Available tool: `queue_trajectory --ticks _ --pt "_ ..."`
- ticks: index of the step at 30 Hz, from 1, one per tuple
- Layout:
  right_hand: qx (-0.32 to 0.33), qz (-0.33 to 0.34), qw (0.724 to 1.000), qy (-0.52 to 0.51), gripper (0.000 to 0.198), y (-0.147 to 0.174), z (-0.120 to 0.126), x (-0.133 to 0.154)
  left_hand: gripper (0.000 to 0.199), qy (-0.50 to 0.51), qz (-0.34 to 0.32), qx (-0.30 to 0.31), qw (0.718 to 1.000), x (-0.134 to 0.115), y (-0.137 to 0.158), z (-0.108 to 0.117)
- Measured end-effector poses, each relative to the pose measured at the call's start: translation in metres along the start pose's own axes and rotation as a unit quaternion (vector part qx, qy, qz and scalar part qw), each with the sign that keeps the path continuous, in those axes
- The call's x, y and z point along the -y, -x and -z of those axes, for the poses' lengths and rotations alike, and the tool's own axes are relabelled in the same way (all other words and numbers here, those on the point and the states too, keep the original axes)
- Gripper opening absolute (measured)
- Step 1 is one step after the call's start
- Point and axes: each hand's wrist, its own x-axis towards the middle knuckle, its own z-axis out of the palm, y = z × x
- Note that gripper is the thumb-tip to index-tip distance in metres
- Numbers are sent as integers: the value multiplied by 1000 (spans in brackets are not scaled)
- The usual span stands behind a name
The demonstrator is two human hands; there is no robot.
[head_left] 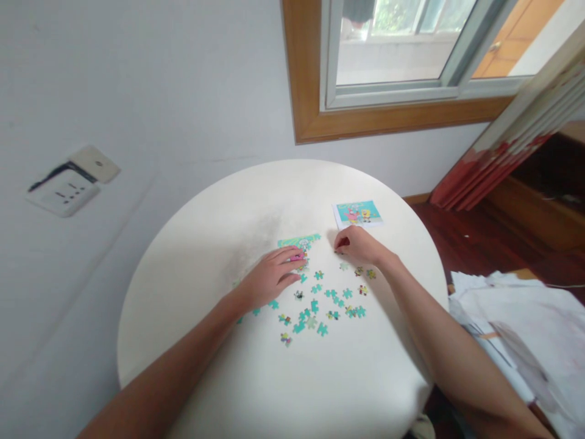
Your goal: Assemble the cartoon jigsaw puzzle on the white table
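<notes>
My left hand (pixel 273 278) lies with its fingers stretched out over a partly joined jigsaw puzzle (pixel 297 241), hiding some of it. Pink and teal parts of the picture show around the fingertips. To the right, my right hand (pixel 359 244) is closed in a pinch low over the table, with a small dark puzzle piece (pixel 337 252) at the fingertips. Loose teal puzzle pieces (pixel 314 305) are scattered in front of both hands. Several multicoloured pieces (pixel 362 289) lie below the right hand. Just beyond that hand is a picture card (pixel 359 213) with a pink and a yellow cartoon figure.
A round white table (pixel 192 256) carries everything and stands against a wall with a power socket (pixel 66 192). Behind it is a wood-framed window (pixel 397 113). Red and cream curtains (pixel 484 171) hang at right, above a pile of papers (pixel 525 329).
</notes>
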Motion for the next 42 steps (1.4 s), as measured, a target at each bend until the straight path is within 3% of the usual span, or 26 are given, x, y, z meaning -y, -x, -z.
queue_trajectory --ticks 13,20,28,38,42 --pt "-110 -34 993 28 13 0 18 -18 38 -14 26 -30 999 0 2 -3" --pt "-145 -58 987 37 11 0 18 -22 31 -11 50 -107 993 -3 -2 8" --pt "-130 -67 989 35 10 1 17 -18 23 -29 102 -208 972 -2 1 17" --pt "-122 -55 991 31 11 2 17 -14 21 -22 107 -209 972 1 1 15" --pt "-98 -47 994 24 13 10 19 4 20 -19 101 -204 974 3 1 12"
